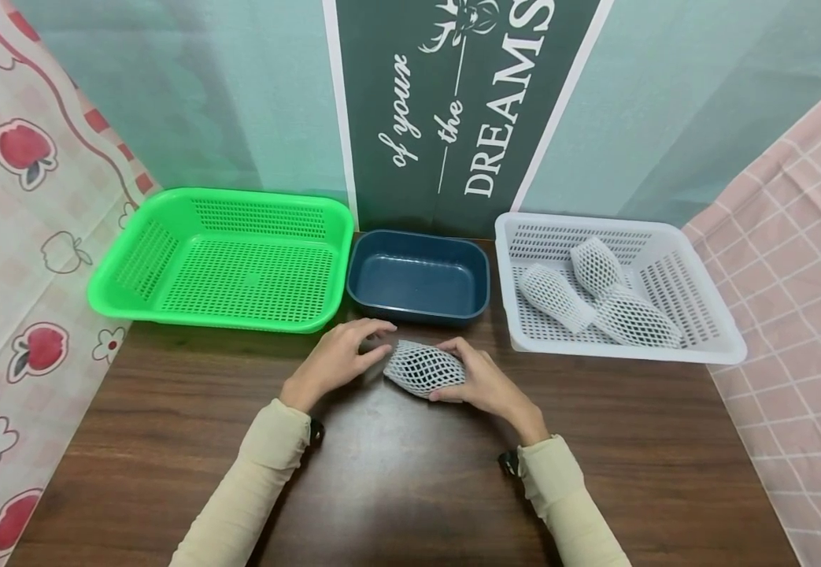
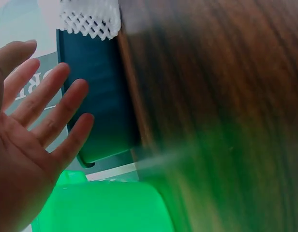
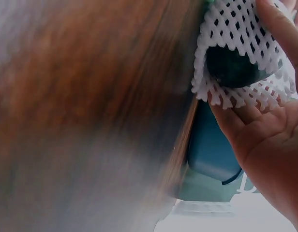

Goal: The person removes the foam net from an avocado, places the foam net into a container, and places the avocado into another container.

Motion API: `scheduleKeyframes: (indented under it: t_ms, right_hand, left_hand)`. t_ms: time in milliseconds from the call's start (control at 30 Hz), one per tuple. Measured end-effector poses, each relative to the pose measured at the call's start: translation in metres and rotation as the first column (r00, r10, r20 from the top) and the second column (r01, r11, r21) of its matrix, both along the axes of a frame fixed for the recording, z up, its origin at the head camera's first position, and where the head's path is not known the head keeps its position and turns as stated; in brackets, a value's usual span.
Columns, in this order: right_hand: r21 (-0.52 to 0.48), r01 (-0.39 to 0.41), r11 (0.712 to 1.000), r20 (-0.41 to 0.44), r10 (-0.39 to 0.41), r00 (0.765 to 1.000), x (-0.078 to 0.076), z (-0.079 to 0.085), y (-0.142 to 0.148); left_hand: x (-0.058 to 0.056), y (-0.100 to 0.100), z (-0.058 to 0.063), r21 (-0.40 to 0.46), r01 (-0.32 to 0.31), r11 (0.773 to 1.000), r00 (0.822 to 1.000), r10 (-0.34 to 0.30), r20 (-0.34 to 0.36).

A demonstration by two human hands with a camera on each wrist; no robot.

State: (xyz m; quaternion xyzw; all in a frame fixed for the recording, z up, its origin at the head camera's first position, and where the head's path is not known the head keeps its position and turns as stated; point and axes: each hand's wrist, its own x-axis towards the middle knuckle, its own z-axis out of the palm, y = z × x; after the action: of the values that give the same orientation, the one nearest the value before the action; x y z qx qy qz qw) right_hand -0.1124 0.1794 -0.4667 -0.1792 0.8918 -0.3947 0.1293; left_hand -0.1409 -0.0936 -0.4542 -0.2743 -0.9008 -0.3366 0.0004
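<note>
Right hand (image 1: 479, 380) is clamped round the foam net (image 1: 423, 368), left hand (image 1: 339, 356) spread apart, and the dark item (image 3: 231, 68) inside could be dropped if the net's open end is tipped.

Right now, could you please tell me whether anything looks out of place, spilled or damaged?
Nothing appears spilled or damaged. The one oddity is the dark printed panel behind the blue tray: its lettering runs sideways. The foam-netted item in the right hand seems in order, its dark surface showing at the net's open end.
</note>
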Motion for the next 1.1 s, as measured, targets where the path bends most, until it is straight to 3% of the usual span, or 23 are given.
scheduleKeyframes:
  t_ms: [533,1100]
  right_hand:
    - [0.013,-0.014,1.000,-0.030,0.014,0.999,-0.005,-0.004,0.008]
    - [0.016,-0.019,1.000,-0.032,0.019,0.999,-0.007,-0.003,0.011]
  left_hand:
    - [-0.001,0.005,-0.007,-0.059,0.063,0.996,0.994,-0.058,0.095]
    - [0.002,0.015,-0.003,-0.125,0.116,0.985,0.988,-0.102,0.118]
